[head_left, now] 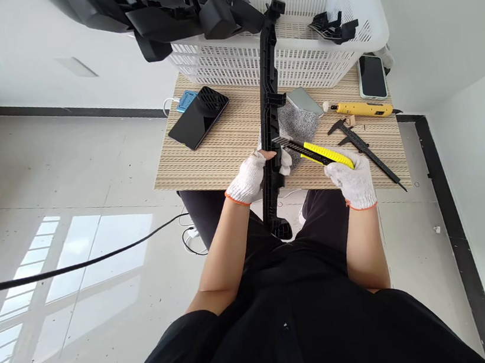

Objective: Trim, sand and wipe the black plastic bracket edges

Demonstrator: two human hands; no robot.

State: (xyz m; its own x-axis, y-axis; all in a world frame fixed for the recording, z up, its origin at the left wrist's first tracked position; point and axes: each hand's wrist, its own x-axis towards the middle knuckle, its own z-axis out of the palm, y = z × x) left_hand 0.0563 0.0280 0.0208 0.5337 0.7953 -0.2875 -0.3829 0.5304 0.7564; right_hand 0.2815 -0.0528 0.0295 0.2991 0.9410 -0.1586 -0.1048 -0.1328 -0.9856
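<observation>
A long black plastic trim piece (269, 106) stretches from the white basket's rim down to my lap, over the table's front edge. My left hand (251, 175), in a white glove with an orange cuff, is wrapped round its lower part; the bare thumb lies on top. In my gloved right hand (352, 176) is a yellow utility knife (319, 153). Its dark blade points left, and the tip is at the trim piece close to my left thumb; whether it touches, I cannot tell. A grey cloth (300, 123) lies beneath and beside the piece.
A white plastic basket (315, 56) with several black parts (185, 16) stands at the back. On the table (216, 155) lie a black phone (199, 117), another phone (371, 76), a yellow rotary tool (362, 108) and black calipers (367, 150). A black cable (101, 258) hangs at left.
</observation>
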